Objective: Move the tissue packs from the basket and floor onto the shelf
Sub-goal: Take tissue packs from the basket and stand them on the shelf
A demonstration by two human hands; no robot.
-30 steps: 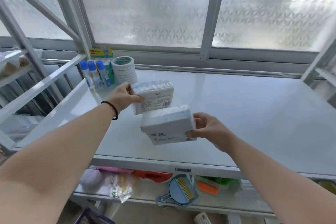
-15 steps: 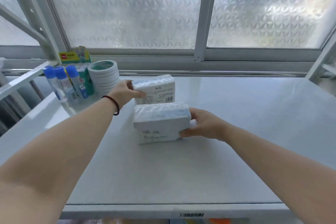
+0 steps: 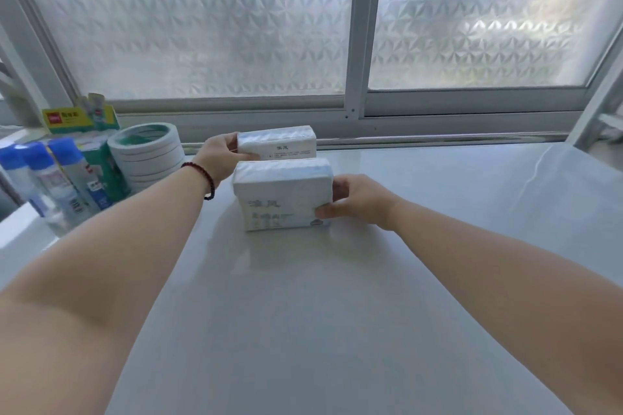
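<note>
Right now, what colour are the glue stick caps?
Blue, on the glue sticks at far left in the head view.

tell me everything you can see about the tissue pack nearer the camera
The nearer tissue pack is a soft white rectangular block in glossy plastic wrap with a pale blue tint along its top. Faint printed characters and small text mark its front face. It stands on its long edge on the white shelf, front face toward the camera. The right hand grips its right end, thumb on the front. A second pack stands just behind it; whether they touch is unclear.
</note>
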